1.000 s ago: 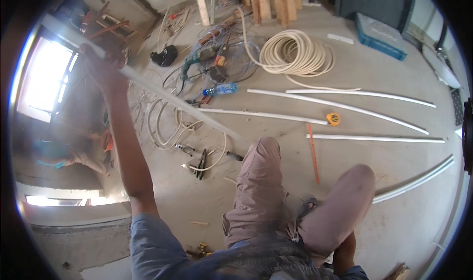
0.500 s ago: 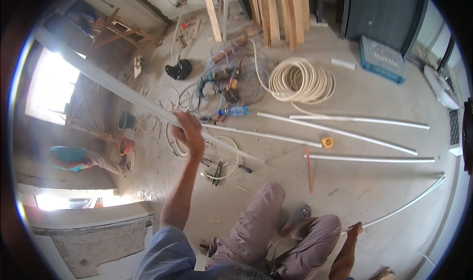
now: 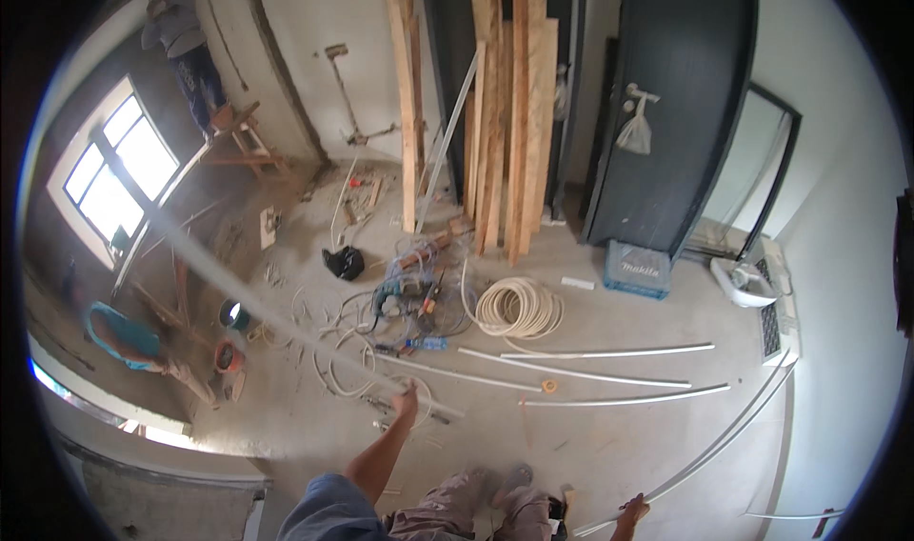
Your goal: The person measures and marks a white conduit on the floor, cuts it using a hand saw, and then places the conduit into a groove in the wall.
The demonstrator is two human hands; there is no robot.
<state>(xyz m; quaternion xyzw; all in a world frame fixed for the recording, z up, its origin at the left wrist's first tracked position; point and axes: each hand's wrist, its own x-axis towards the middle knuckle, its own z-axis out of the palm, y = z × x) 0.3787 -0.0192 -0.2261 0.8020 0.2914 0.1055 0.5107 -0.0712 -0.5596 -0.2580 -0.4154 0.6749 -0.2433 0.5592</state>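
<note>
My left hand [image 3: 406, 403] is closed round a long white pipe [image 3: 286, 325]. The pipe slants from just past my fist up toward the window at the far left, where it blurs. Low on the right, my right hand [image 3: 633, 512] grips thin white pipes [image 3: 716, 452], at least two side by side. They bend away toward the right wall. Between my hands, several thin white pipes [image 3: 624, 397] lie on the floor, with a small yellow-orange roll [image 3: 549, 387] by the end of one.
A cream hose coil [image 3: 519, 308] lies ahead, beside tangled cables and a power drill [image 3: 388, 298]. Timber planks [image 3: 490, 150] lean at the back. A blue case [image 3: 638, 270] and a white basin [image 3: 744, 282] stand at the right. Two other people [image 3: 181, 46] [image 3: 129, 336] are at the left.
The view has tilted up, showing more of the doors and back wall. Both hands now appear lower in the picture, each still gripping its pipes.
</note>
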